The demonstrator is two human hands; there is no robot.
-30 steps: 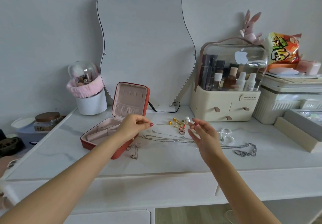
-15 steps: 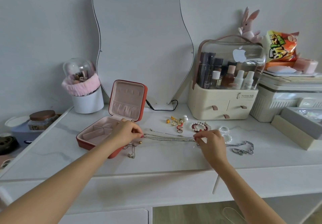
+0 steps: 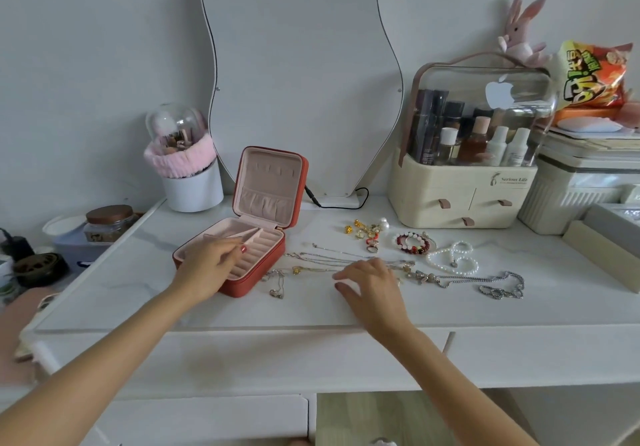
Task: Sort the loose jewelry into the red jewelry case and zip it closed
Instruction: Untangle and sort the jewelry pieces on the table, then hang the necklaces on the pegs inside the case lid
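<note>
The left hand rested loosely curled, gripping nothing, over the open red jewelry case. The right hand lay spread flat, thin chains under its fingertips, bare tabletop nearer the front edge.

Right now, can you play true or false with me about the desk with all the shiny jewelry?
1. The red case is open with its lid standing up. True.
2. The pearl bracelet is inside the case. False: it lies on the desk, right of the red bead bracelet.
3. The left hand is over the case's tray. True.
4. The right hand is holding up the silver chain. False: the chain lies on the desk to the right of the hand, which is low over the thin necklaces.
5. The stuffed bunny sits on the floor. False: it sits on top of the makeup box.
</note>
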